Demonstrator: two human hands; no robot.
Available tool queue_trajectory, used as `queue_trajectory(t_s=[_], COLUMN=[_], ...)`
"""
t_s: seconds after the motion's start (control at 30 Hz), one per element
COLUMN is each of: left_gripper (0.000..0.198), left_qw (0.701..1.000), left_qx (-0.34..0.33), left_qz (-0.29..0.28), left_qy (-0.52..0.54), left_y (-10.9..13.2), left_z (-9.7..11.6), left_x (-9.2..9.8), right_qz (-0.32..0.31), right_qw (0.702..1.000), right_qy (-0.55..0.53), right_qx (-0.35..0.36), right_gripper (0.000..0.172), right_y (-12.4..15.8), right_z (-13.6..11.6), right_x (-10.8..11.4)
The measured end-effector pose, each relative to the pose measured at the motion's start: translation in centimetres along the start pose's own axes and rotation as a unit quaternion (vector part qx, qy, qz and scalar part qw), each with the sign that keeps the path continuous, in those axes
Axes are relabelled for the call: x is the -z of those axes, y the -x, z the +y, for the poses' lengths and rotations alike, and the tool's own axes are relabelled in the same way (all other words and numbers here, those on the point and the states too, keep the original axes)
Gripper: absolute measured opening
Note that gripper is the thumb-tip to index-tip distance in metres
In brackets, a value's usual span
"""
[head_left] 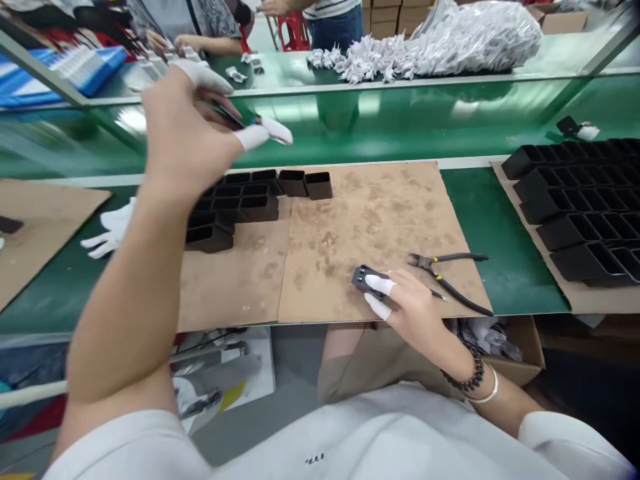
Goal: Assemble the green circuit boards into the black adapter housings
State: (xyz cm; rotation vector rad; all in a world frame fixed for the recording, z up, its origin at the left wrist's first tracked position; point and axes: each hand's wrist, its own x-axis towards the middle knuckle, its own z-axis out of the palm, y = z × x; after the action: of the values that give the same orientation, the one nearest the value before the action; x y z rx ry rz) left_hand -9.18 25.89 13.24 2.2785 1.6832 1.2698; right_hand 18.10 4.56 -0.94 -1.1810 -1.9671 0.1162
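One black part in right hand, pliers near

Beyond the left hand I see a glossy green conveyor belt catching pale overhead light, a red stool and stacked cardboard cartons farther back. Below the right hand, under the green counter, sits an open cardboard box.

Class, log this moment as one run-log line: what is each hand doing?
left hand: raised, pinching thin tool | right hand: fingertips on small black part on cardboard | pliers: lying by right hand
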Motion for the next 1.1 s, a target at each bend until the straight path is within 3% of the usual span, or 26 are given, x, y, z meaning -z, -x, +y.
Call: queue_trajectory(t_s=[0.03, 0.07, 0.2, 0.23, 0.27, 0.33, 0.37, 0.4, 0.47, 0.53, 0.57, 0.7, 0.83, 1.0, 1.1], left_gripper=[0.085, 0.079, 0.039, 0.028, 0.027, 0.037, 0.043, 0.051, 0.073, 0.092, 0.089, 0.048, 0.042, 0.039, 0.04], left_qw=[1.0, 0.998, 0.987, 0.989, 0.995, 1.0, 0.999, 0.997, 0.979, 0.948, 0.939, 0.94, 0.936, 0.932, 0.934], left_qx=[0.006, 0.014, 0.036, 0.042, 0.038, 0.004, -0.017, -0.031, -0.02, 0.028, 0.059, 0.14, 0.161, 0.163, 0.164], left_qz=[-0.006, -0.047, -0.145, -0.141, -0.091, -0.001, 0.016, -0.006, -0.111, -0.182, -0.186, -0.119, -0.096, -0.109, -0.106], left_qy=[0.011, 0.036, 0.059, 0.033, 0.007, 0.006, 0.033, 0.073, 0.17, 0.26, 0.284, 0.287, 0.298, 0.306, 0.3], left_y=[2.1, 4.3, 12.7, 14.5, 16.1, 18.9, 20.2, 21.2, 23.0, 24.2, 24.6, 25.1, 25.0, 24.8, 24.9], left_z=[0.9, 1.3, 0.3, 0.2, 0.3, 1.5, 2.6, 3.8, 6.3, 8.1, 8.7, 9.3, 9.3, 9.6, 9.4], left_x=[-0.3, -0.7, -2.9, -3.3, -3.6, -3.9, -4.1, -4.4, -5.6, -7.4, -8.3, -10.7, -10.6, -10.1, -10.2], right_qz=[0.015, 0.026, -0.007, -0.016, -0.021, -0.007, 0.0, 0.005, 0.006, 0.002, -0.001, -0.013, -0.017, 0.03, 0.007], right_qw=[1.0, 1.0, 0.999, 0.999, 0.998, 0.995, 0.993, 0.989, 0.982, 0.977, 0.977, 0.988, 0.989, 0.983, 0.985], right_qy=[0.002, 0.009, 0.022, 0.009, -0.009, -0.056, -0.081, -0.106, -0.144, -0.154, -0.145, -0.078, -0.08, -0.093, -0.103], right_qx=[-0.002, -0.006, -0.039, -0.048, -0.059, -0.076, -0.087, -0.099, -0.121, -0.146, -0.154, -0.132, -0.125, -0.153, -0.137], right_gripper=[0.018, 0.019, 0.014, 0.013, 0.013, 0.016, 0.017, 0.018, 0.02, 0.026, 0.029, 0.025, 0.023, 0.022, 0.021], right_y=[0.1, 0.3, 1.1, 1.3, 1.3, 1.3, 1.1, 0.9, 0.5, 0.0, -0.2, -0.8, -0.8, -0.2, -0.5], right_z=[0.0, 0.0, 0.4, 0.5, 0.7, 0.9, 0.9, 0.9, 0.7, 0.5, 0.3, -0.4, -0.8, -0.6, 0.0], right_x=[0.0, 0.0, -0.7, -0.8, -0.9, -0.8, -0.6, -0.4, 0.1, 0.7, 1.0, 2.2, 3.0, 3.1, 3.0])
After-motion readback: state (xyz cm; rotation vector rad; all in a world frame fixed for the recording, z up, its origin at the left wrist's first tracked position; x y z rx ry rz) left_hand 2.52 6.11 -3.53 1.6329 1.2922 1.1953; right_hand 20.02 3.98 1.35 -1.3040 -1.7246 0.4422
